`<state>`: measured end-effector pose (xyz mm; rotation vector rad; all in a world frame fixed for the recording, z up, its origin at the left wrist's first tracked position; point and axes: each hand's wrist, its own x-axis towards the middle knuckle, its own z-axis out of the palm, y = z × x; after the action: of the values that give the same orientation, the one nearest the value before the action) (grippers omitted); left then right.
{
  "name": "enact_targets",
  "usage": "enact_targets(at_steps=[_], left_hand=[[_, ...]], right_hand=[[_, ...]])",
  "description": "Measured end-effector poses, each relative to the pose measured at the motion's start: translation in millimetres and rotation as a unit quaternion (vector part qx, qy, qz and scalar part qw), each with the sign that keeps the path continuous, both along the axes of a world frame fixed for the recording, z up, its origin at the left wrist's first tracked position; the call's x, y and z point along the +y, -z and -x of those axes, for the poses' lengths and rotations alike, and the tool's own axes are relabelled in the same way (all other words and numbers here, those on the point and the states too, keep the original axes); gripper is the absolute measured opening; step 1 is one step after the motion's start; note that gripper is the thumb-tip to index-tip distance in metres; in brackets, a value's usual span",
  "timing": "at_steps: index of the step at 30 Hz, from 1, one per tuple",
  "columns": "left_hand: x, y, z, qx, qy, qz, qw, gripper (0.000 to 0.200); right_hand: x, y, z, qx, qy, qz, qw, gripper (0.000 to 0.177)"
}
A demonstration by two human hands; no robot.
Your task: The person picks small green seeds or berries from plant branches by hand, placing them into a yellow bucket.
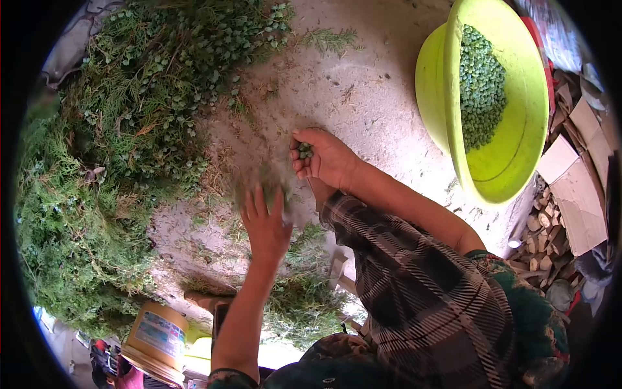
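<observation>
Small green cones (304, 150) lie in my right hand (327, 159), whose fingers curl round them above the concrete floor. My left hand (265, 227) is spread, its fingers stretched out beside a motion-blurred green sprig (262, 181); whether it touches the sprig is unclear. A large heap of green conifer branches (149, 91) with small cones fills the left side. At the upper right, a tilted yellow-green basin (453, 84) holds many green cones (481, 91).
A yellowish bucket (155, 337) with a label stands at the lower left. Cut wood (541, 227) and cardboard (580, 207) lie at the right. More sprigs (301, 305) are near my legs, and a loose sprig (330, 40) lies on the floor (382, 84).
</observation>
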<state>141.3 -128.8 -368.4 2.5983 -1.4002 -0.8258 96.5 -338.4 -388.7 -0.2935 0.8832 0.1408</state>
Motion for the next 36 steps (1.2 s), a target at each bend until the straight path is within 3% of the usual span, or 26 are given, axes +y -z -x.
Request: enact_targets(at_steps=[2,4,5,6,7,8,9,11,13,14,15,16,17,18,19,20,23,25,26,27,28,29,31,32,34,36], left_hand=[[60,-3,41,-0.011,0.032,-0.060,0.998,0.078],[105,-30,85,0.117,0.026,-0.175,0.977,0.084],[138,-35,111,0.123,0.078,-0.214,0.966,0.083],[158,-50,129,0.200,0.157,-0.348,0.902,0.082],[178,-60,142,0.286,0.133,-0.397,0.862,0.077],[185,-65,148,0.369,0.106,-0.440,0.812,0.072],[188,-56,146,0.369,0.106,-0.439,0.813,0.072],[172,-34,119,0.455,0.187,-0.432,0.756,0.059],[116,-25,61,0.410,0.068,-0.448,0.791,0.043],[93,-14,36,0.406,-0.082,-0.389,0.823,0.027],[70,-7,5,0.236,0.119,-0.293,0.919,0.018],[41,-13,-24,0.169,-0.033,-0.194,0.966,0.018],[7,-14,-56,0.143,-0.075,-0.156,0.975,0.019],[-23,-14,-79,0.026,-0.065,-0.109,0.992,0.018],[-43,-6,-104,-0.022,-0.062,0.054,0.996,0.017],[-69,-3,-120,-0.012,-0.141,0.161,0.977,0.017],[-119,21,-150,-0.068,-0.134,0.260,0.954,0.023],[-142,27,-153,-0.100,-0.147,0.129,0.976,0.030],[-147,29,-154,-0.099,-0.146,0.132,0.975,0.030],[-150,32,-155,-0.101,-0.143,0.123,0.977,0.030],[-151,34,-155,-0.103,-0.140,0.112,0.978,0.031],[-149,34,-155,-0.102,-0.139,0.112,0.979,0.031],[-139,32,-155,-0.079,-0.133,0.107,0.982,0.027],[-131,35,-155,-0.081,-0.132,0.107,0.982,0.027],[-111,41,-153,0.038,-0.193,0.270,0.943,0.023],[-116,15,-145,0.044,-0.261,0.253,0.931,0.021]], right_hand=[[-1,-2,-1,-0.004,-0.002,0.008,1.000,0.025],[0,-3,0,-0.011,0.003,0.001,1.000,0.028],[0,-3,-1,-0.014,0.004,0.001,1.000,0.028],[0,-4,-1,-0.007,0.003,0.008,1.000,0.030],[0,-4,-1,0.002,0.001,0.014,1.000,0.031],[1,-5,-2,0.001,0.002,0.015,1.000,0.031],[1,-7,-2,-0.010,-0.023,0.049,0.998,0.030],[2,-11,-7,-0.023,-0.049,0.085,0.995,0.030],[6,-15,-18,0.022,-0.160,0.296,0.942,0.027],[10,-7,-24,0.021,-0.160,0.299,0.940,0.027],[17,8,-32,-0.037,-0.201,0.516,0.832,0.023],[20,17,-39,-0.092,-0.229,0.700,0.670,0.019],[18,19,-48,-0.091,-0.229,0.702,0.668,0.019],[16,22,-57,-0.096,-0.286,0.747,0.592,0.017],[14,24,-62,-0.100,-0.338,0.783,0.512,0.017],[14,22,-64,-0.098,-0.337,0.784,0.512,0.017],[7,17,-64,-0.091,-0.400,0.764,0.498,0.015],[4,20,-60,-0.102,-0.376,0.745,0.542,0.009],[-3,6,-60,-0.100,-0.376,0.746,0.540,0.009],[-10,-9,-60,-0.072,-0.361,0.560,0.742,0.012],[-14,-20,-57,-0.039,-0.316,0.330,0.888,0.015],[-15,-20,-52,-0.038,-0.315,0.330,0.889,0.015],[-15,-18,-43,-0.082,-0.087,0.150,0.981,0.013],[-13,-17,-43,-0.084,-0.085,0.150,0.981,0.013],[-10,-16,-41,-0.074,-0.037,0.128,0.988,0.012],[-5,-4,-35,-0.082,-0.033,0.104,0.991,0.014]])
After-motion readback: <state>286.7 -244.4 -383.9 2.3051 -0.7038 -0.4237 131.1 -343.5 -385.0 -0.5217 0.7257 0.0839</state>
